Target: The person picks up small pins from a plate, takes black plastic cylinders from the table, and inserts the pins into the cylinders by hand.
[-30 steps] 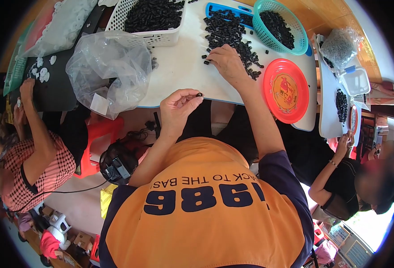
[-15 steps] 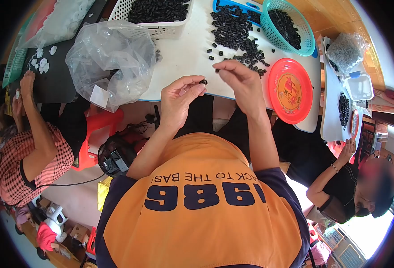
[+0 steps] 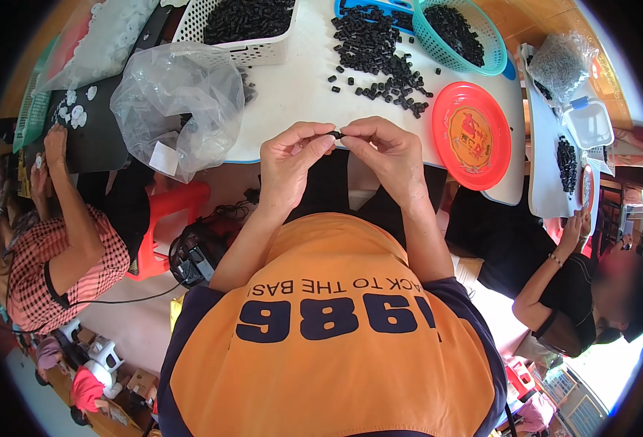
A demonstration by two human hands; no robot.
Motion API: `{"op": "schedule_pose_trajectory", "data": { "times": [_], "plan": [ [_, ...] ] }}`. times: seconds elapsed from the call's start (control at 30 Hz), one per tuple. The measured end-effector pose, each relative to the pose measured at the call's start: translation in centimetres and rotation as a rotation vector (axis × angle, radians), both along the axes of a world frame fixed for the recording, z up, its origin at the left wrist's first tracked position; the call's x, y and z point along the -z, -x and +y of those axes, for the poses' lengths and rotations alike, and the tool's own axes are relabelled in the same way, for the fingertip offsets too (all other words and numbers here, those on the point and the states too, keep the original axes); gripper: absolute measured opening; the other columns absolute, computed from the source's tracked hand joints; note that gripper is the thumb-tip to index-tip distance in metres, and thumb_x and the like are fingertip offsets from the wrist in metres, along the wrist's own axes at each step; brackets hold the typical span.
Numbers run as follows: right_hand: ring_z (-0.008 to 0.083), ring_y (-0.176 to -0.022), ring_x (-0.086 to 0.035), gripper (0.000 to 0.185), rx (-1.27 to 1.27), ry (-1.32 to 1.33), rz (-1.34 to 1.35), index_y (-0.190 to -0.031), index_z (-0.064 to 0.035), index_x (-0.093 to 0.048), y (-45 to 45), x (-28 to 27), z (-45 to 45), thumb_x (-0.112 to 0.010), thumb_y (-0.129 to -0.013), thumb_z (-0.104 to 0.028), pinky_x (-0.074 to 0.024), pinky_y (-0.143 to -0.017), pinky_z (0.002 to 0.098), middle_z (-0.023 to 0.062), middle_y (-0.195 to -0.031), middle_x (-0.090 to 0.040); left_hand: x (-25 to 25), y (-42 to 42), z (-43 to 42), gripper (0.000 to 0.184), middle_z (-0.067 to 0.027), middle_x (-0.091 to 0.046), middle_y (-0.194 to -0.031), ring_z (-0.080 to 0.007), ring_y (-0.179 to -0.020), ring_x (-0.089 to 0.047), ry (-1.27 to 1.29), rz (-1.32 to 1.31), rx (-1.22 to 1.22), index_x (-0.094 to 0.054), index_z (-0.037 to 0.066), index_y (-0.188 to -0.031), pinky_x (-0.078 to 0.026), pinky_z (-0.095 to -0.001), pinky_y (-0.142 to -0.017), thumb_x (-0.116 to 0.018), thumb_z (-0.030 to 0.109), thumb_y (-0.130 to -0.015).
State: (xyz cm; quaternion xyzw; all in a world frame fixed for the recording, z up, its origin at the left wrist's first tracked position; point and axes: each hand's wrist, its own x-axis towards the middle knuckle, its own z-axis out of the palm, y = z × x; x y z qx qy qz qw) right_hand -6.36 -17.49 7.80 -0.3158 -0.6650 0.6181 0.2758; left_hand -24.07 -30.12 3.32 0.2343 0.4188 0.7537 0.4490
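Observation:
In the head view, my left hand (image 3: 292, 164) pinches a small black part (image 3: 337, 135) between thumb and fingertips, in front of the table's near edge. My right hand (image 3: 388, 156) meets it from the other side, its thumb and fingers closed on the same part or on another one touching it; the fingertips hide which. Beyond my hands, a pile of small black parts (image 3: 369, 47) lies on the white table (image 3: 292, 95). An empty-looking red plate (image 3: 471, 136) with a gold centre is to the right of the pile.
A white basket (image 3: 263, 52) and a green basket (image 3: 492, 58) hold black parts. A clear plastic bag (image 3: 179, 109) lies at the table's left. Co-workers sit on both sides: a person in a checked shirt (image 3: 81, 255) and a person in black (image 3: 562, 291).
My right hand has come back from the pile to my left hand, and their fingertips now meet at the black part. My left hand has stayed nearly in place.

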Motion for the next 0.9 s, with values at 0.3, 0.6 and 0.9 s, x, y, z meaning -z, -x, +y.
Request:
{"op": "schedule_pose_trajectory", "data": {
  "times": [0.3, 0.6, 0.9],
  "plan": [
    [0.0152, -0.099, -0.082, 0.022, 0.097, -0.166, -0.035, -0.125, -0.0034, -0.091, -1.4, 1.0, -2.6, -0.094, -0.104, -0.004, -0.0668, -0.09, 0.0324, 0.0086, -0.115, -0.089, -0.8, -1.0, -0.5, 0.027, -0.013, -0.087, -0.12, -0.0178, -0.101, -0.081, 0.046, -0.131, 0.089, -0.087, -0.005, -0.138, -0.069, -0.0327, -0.096, -0.087, -0.001, -0.111],
    [0.0181, -0.103, -0.075, 0.048, -0.026, -0.246, 0.008, -0.154, -0.0072, -0.084, -2.2, 1.0, -2.4, -0.092, -0.107, -0.008, -0.0639, -0.097, 0.0341, 0.0094, -0.129, -0.08, -0.3, -1.7, -0.7, 0.029, -0.0118, -0.087, -0.119, -0.0151, -0.095, -0.079, 0.116, -0.492, 0.198, -0.083, -0.003, -0.142, -0.069, -0.0314, -0.092, -0.084, 0.002, -0.114],
    [0.0201, -0.122, -0.078, 0.039, -0.101, -0.066, 0.141, -0.154, -0.0024, -0.083, -4.1, 2.1, -3.1, -0.082, -0.114, -0.004, -0.063, -0.11, 0.0348, 0.0098, -0.131, -0.081, -0.6, -3.9, -1.4, 0.035, -0.0084, -0.085, -0.118, -0.0119, -0.095, -0.078, 0.163, -0.596, 0.219, -0.075, 0.002, -0.147, -0.067, -0.0287, -0.085, -0.085, 0.004, -0.114]
  ]
}}
